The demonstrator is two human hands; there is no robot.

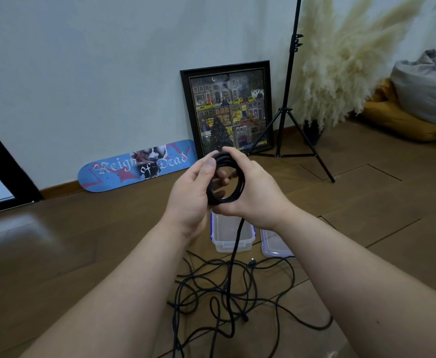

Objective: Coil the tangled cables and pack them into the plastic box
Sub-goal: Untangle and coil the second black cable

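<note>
Cable (226,180) partly coiled, several loops held between left hand (191,195) and right hand (253,192); tail hung to tangle (227,293) on floor. Box (231,235) held nothing (lid (273,245) beside).

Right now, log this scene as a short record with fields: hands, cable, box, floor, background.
left hand: left hand holds the coil's left side
right hand: right hand wraps the coil's right side
coil: black cable coil, several loops, raised above the box
tail: loose cable hangs from the coil to the floor
box: clear plastic box, open, no cable inside
lid: lid lies beside the box
floor: tangled cables still uncoiled
background: skateboard deck, framed picture, tripod
</note>
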